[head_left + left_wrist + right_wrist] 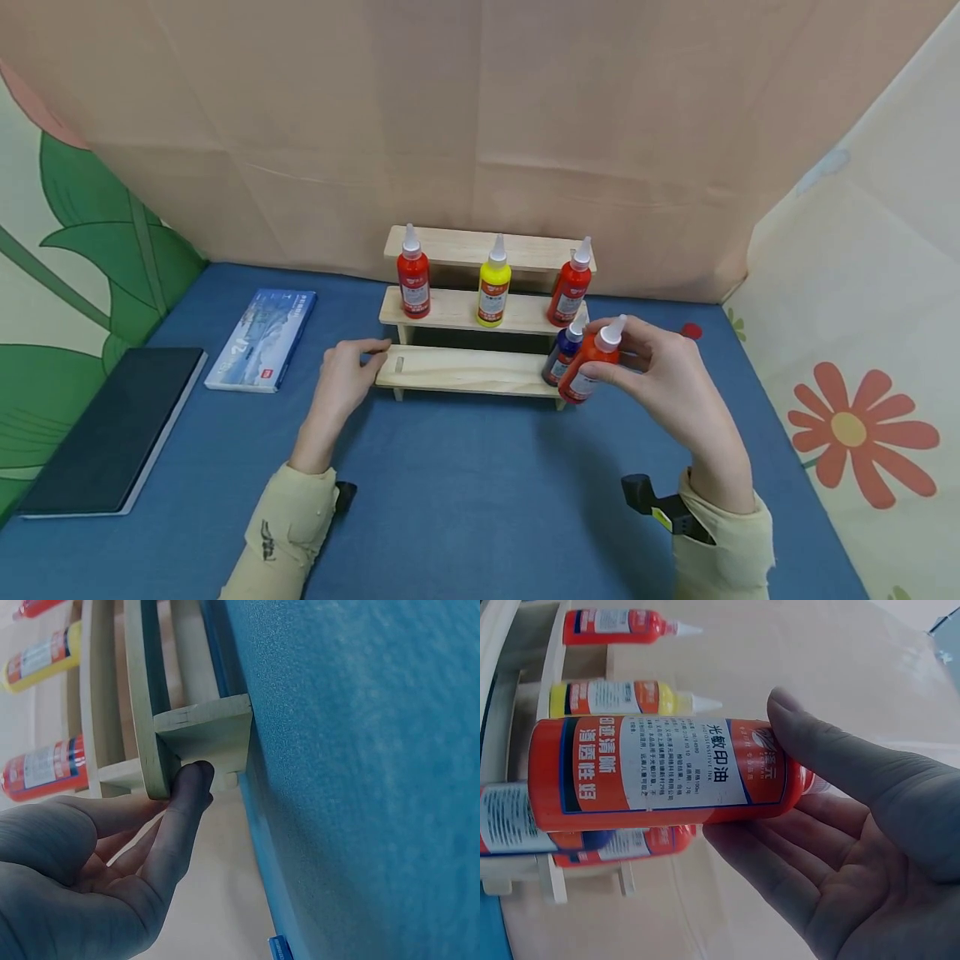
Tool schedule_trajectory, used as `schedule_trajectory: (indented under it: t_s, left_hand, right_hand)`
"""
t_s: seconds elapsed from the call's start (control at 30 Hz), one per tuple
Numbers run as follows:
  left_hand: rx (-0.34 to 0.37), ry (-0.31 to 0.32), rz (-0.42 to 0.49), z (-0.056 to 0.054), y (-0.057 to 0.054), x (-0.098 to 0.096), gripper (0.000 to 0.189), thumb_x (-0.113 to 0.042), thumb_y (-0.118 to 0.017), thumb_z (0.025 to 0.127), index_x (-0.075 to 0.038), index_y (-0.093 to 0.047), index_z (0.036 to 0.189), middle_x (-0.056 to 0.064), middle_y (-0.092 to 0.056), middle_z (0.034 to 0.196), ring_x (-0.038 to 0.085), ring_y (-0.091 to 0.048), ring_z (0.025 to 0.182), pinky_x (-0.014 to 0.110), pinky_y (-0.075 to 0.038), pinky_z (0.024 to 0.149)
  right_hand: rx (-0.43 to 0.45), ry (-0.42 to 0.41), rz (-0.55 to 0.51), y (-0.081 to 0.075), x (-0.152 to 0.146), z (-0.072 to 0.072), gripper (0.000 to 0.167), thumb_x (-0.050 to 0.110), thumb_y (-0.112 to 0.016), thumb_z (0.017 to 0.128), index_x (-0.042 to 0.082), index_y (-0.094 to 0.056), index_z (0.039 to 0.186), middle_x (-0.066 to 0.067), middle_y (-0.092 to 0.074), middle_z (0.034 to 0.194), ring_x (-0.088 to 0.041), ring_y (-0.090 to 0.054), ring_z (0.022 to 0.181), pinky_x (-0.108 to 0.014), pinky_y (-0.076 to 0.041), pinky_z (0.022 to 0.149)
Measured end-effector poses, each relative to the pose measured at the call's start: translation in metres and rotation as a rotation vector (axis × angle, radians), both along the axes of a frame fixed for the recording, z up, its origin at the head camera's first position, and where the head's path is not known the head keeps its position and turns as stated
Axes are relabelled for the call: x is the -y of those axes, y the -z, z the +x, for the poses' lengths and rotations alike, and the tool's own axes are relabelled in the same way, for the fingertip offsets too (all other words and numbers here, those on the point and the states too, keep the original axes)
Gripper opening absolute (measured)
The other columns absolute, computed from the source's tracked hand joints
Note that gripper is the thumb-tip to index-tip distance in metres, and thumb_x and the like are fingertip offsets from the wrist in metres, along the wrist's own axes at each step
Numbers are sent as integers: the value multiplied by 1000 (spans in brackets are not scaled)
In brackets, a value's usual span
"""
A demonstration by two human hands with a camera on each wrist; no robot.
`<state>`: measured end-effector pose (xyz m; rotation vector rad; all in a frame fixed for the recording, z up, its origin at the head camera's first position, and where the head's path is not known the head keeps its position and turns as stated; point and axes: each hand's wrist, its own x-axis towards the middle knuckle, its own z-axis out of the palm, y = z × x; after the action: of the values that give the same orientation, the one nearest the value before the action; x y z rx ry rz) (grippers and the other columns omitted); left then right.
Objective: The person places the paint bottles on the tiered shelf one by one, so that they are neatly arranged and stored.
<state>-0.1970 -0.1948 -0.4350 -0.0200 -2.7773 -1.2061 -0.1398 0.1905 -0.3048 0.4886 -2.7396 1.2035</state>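
My right hand [663, 367] grips an orange-red ink bottle [579, 380] near its white nozzle cap, tilted, in front of the lowest tier's right end. In the right wrist view, thumb and fingers pinch the top of this bottle [660, 772], its label facing the camera. Behind it stands a dark blue bottle [558, 360], partly hidden, on the lowest tier of a three-tier wooden shelf [465, 371]. With thumb and fingers my left hand [348, 375] pinches that tier's left end. The middle tier carries a red bottle [414, 287], a yellow bottle [492, 296] and another red bottle [570, 292].
On the left of the blue tabletop [450, 500] lie a blue-and-white box or book [261, 342] and a dark notebook [112, 433]. A beige cloth [480, 125] hangs behind the shelf. A flower-printed panel [862, 333] borders the right side.
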Motion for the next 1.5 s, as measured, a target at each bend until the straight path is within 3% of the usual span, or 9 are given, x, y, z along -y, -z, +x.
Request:
schedule_trajectory:
  t_s: [0.37,0.77,0.97,1.2,1.5]
  left_hand:
    - [-6,5,2,0,1,3,27,0,-65,105,7,-74,129,32,-69,128,12,-32,44,27,-29,46]
    - [-1,8,7,0,1,1,27,0,-64,105,7,-74,130,31,-70,126,13,-35,43,27,-30,46]
    - [-8,9,8,-1,1,2,27,0,-65,105,6,-75,128,31,-70,126,11,-30,43,27,-28,45]
    - [-2,8,12,-1,1,1,27,0,-64,105,6,-75,129,30,-73,115,10,-28,43,27,-27,45]
    - [5,11,22,0,1,2,27,0,-64,105,6,-74,130,30,-72,118,10,-29,43,26,-27,44]
  right_hand:
    - [39,-61,-21,5,29,-14,48,7,-89,89,1,-71,133,-18,-72,129,-38,-74,112,-52,-58,94]
    - [32,-117,-71,20,53,-26,42,9,-90,89,1,-73,126,-16,-76,116,-33,-77,102,-48,-61,89]
    - [7,-119,-76,26,63,-33,42,6,-91,87,-1,-73,124,-16,-76,113,-31,-78,99,-46,-62,87]
    - [-7,-110,-60,32,71,-41,42,6,-91,86,-4,-72,122,-19,-75,117,-34,-78,100,-48,-61,88]
    - [6,-85,-76,44,79,-51,45,7,-90,88,-6,-71,127,-18,-75,119,-33,-77,101,-47,-60,91]
